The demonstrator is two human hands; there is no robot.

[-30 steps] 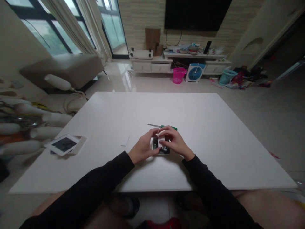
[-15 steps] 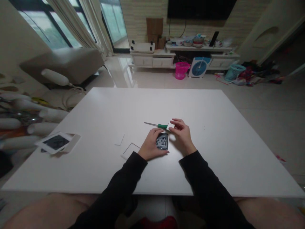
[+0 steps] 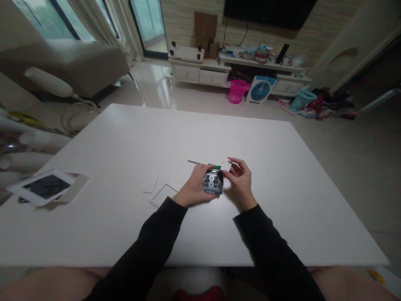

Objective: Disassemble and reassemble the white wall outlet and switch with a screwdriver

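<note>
My left hand point(image 3: 197, 187) is closed around the edge of a wall switch body point(image 3: 213, 182), a dark square block with its inner mechanism facing up. Between the thumb and fingers of my right hand point(image 3: 240, 180) is a small white rocker plate point(image 3: 226, 164), just beyond the switch body's far right corner. Behind the switch body lies a screwdriver point(image 3: 193, 162), its green handle partly hidden by the hands and the plate. To the left of my left hand, a white square frame point(image 3: 166, 193) rests on the table, with a thin white plate point(image 3: 151, 184) touching or near it.
On the left side of the white table point(image 3: 275, 225) lies a white panel with a dark centre point(image 3: 46, 186), on an open white box part point(image 3: 73, 190). Beyond the table stand a pink basket point(image 3: 237, 90), a blue fan point(image 3: 260, 89) and a low cabinet point(image 3: 187, 72).
The white rocker plate has come off the switch body and moved away to the right in my right hand. My left hand has tilted the switch body up. The view has shifted, uncovering the white frame.
</note>
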